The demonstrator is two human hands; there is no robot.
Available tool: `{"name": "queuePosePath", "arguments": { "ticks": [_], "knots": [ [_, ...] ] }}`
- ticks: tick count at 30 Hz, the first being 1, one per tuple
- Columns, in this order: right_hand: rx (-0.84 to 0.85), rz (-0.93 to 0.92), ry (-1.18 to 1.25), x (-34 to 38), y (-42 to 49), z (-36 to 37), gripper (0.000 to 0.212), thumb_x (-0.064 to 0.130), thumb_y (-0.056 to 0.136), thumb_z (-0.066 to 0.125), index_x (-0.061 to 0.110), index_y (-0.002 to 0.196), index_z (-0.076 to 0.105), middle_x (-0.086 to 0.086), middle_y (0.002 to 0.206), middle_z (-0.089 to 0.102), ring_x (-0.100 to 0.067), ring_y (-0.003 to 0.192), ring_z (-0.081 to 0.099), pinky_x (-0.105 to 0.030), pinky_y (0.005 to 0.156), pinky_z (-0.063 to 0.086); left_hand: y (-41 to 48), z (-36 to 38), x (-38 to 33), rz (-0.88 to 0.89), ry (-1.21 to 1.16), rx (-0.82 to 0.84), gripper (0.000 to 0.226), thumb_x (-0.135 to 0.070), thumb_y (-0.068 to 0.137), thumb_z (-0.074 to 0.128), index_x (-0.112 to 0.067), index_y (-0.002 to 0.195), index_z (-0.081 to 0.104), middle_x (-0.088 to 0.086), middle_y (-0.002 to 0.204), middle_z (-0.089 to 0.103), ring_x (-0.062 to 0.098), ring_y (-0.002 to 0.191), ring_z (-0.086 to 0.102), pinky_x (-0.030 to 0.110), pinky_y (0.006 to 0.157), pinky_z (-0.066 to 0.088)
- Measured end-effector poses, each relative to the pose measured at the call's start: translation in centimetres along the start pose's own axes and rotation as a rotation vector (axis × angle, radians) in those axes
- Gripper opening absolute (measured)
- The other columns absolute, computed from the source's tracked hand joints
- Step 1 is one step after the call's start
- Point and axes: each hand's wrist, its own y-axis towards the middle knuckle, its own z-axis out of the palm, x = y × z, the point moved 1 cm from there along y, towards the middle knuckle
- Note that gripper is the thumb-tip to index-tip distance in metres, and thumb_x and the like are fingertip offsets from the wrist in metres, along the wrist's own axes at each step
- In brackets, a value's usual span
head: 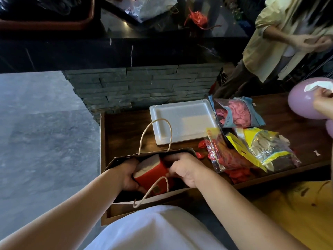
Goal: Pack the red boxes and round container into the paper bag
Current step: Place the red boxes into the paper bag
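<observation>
A brown paper bag (173,195) with twine handles stands open on the wooden table's near left corner. Inside its mouth a red box (153,175) with a pale top lies tilted. My left hand (128,177) grips the box's left end, reaching down into the bag. At the box's right end my right hand (182,168) closes over its upper edge. The bag's bottom is hidden. I see no round container.
A white foam tray (182,121) lies behind the bag. Bags of balloons (237,141) and loose red balloons spread to the right. A person in a yellow shirt (281,44) stands at the far right; another hand holds a purple balloon (304,100). The table's edge (102,159) drops to the floor at left.
</observation>
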Motion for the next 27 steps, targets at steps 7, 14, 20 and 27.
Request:
{"name": "queuePosePath", "arguments": {
  "ticks": [7,14,20,27],
  "knots": [
    [0.032,-0.219,-0.449,0.5,-0.1,0.6,0.063,-0.002,0.077,0.071,0.036,0.126,0.063,0.003,0.13,0.063,-0.02,0.121,0.055,-0.03,0.101,0.045,0.8,0.0,1.0,-0.007,0.103,-0.127,0.055,-0.055,0.091,0.047,-0.004,0.099,0.067,0.021,0.07,0.074,0.033,0.063,0.072,0.043,0.062,0.061],
    [0.096,-0.309,-0.649,0.5,-0.1,0.9,0.072,0.004,0.078,0.073,0.036,0.138,0.051,-0.002,0.135,0.058,-0.027,0.122,0.053,-0.039,0.103,0.045,-0.2,0.2,0.8,0.037,0.059,-0.151,0.049,-0.048,0.094,0.048,-0.003,0.092,0.069,0.019,0.068,0.073,0.03,0.059,0.071,0.039,0.06,0.059],
    [-0.013,-0.385,-0.874,0.3,-0.3,0.8,0.048,0.011,0.088,0.063,0.028,0.132,0.057,-0.006,0.133,0.059,-0.029,0.121,0.055,-0.036,0.104,0.043,-0.8,1.0,-0.2,0.129,0.157,-0.208,0.053,-0.051,0.09,0.054,-0.01,0.121,0.061,0.021,0.119,0.067,0.038,0.107,0.064,0.05,0.097,0.05],
    [-0.046,-0.058,-0.828,0.6,0.4,0.2,0.048,0.011,0.087,0.058,0.015,0.135,0.051,-0.011,0.127,0.059,-0.03,0.114,0.057,-0.033,0.09,0.048,-1.0,1.5,0.5,0.043,0.114,-0.133,0.031,-0.039,0.096,0.047,-0.012,0.106,0.057,0.019,0.099,0.065,0.033,0.088,0.06,0.045,0.086,0.047]
  ]
}}
